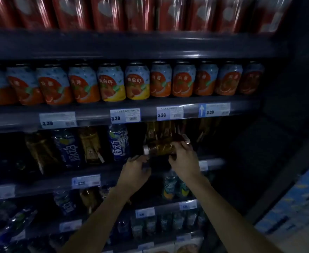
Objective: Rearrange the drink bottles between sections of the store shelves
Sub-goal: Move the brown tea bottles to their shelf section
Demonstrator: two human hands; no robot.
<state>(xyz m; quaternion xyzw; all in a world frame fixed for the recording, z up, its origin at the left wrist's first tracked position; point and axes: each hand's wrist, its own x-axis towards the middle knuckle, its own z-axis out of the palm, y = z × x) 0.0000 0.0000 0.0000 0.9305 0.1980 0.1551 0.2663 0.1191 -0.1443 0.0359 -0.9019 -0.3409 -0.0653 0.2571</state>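
An amber drink bottle (160,148) with a white cap lies on its side, cap to the left, in a gap on the third shelf. My right hand (183,157) grips its body from the right. My left hand (137,170) sits just below the cap, fingers curled, and whether it touches the bottle is unclear. More amber bottles (165,131) stand behind it. To the left stand a blue bottle (119,142), another amber bottle (90,145) and a second blue bottle (69,148).
A row of orange and blue cans (137,82) fills the shelf above, with price tags (125,115) on its rail. Red cans (104,11) line the top shelf. Lower shelves hold dark bottles (174,185). The shelf's dark side wall (277,125) is at the right.
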